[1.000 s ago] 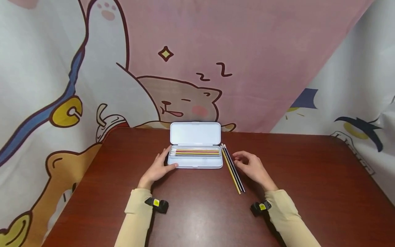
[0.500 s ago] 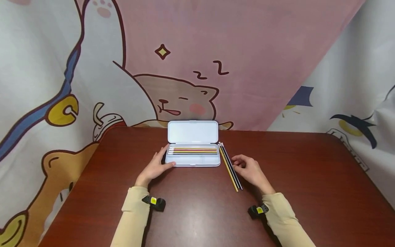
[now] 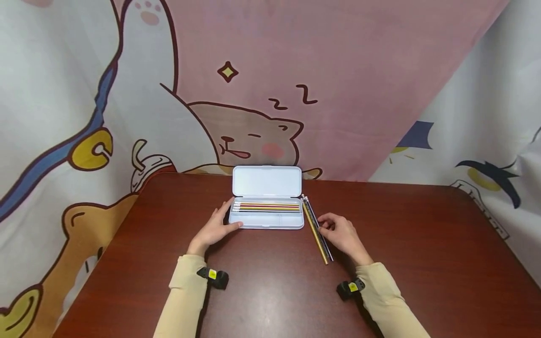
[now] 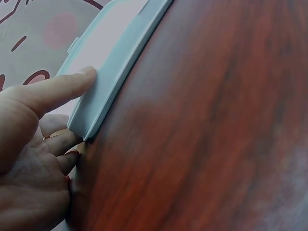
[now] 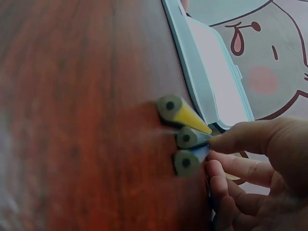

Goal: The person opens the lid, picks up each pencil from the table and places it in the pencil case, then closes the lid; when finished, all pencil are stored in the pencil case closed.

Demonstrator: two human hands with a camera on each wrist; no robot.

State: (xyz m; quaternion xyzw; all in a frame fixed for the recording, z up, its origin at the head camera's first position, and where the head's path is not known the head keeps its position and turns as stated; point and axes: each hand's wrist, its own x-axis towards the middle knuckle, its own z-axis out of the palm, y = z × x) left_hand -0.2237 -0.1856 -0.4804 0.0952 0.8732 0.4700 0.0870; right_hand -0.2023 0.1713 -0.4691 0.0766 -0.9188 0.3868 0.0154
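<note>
A white pencil case (image 3: pixel 258 220) lies with its lid up, holding several striped pencils (image 3: pixel 266 207) in its rear compartment. At its left end my left hand (image 3: pixel 214 231) rests, thumb along the front wall and the other fingers, fairly straight, against the short side. To the right of the case, three pencils lie slanted on the table: a yellow pencil (image 5: pixel 185 113) and two dark pencils (image 5: pixel 190 161). My right hand (image 3: pixel 341 237) has curled fingers at their right side; in the right wrist view the thumb and index finger pinch at the dark pencils. The index fingertip is partly hidden.
The brown wooden table (image 3: pixel 270 291) extends on both sides and toward the body. Behind it hangs a cartoon-printed cloth (image 3: pixel 359 94), close to the raised case lid (image 3: pixel 267 180). Black wrist cameras are strapped to both sleeves.
My right hand has moved in to the left against the dark pencils, its fingers drawing together there. The left hand stays on the case. The head view shifts slightly.
</note>
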